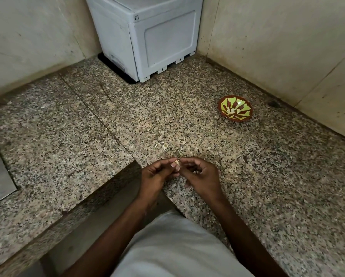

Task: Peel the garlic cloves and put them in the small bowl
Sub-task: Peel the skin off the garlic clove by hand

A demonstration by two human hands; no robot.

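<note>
Item, nearest: a clove (176, 162), small, pale, papery-skinned, is pinched between the fingertips of both hands just above the desk (267, 186) edge. The left hand (157, 172) is curled, thumb and forefinger closed on the clove's left side; the right hand (202, 174) is curled likewise, its fingertips set on the right side. The clove's long axis cannot be told; too little of it shows.

Item, just beyond the hands: scraps of peel (162, 146), thin, whitish, curled, are laid on the desk.

Item, desk: speckled granite, polished, brown-grey, seamed diagonally at left.

Item, farther, to the right and away from the hands: a bowl (235, 110), small, round, shallow, glossy, brown-rimmed with a green leaf pattern. Pale pieces, judged to be peeled cloves, are seen in its bottom. The bowl is well apart from the clove and the right hand is the nearer, so the drop is judged best made by that hand.

Item, farthest: a grey plastic box (147, 37), panelled, is set in the corner against stained walls.
</note>
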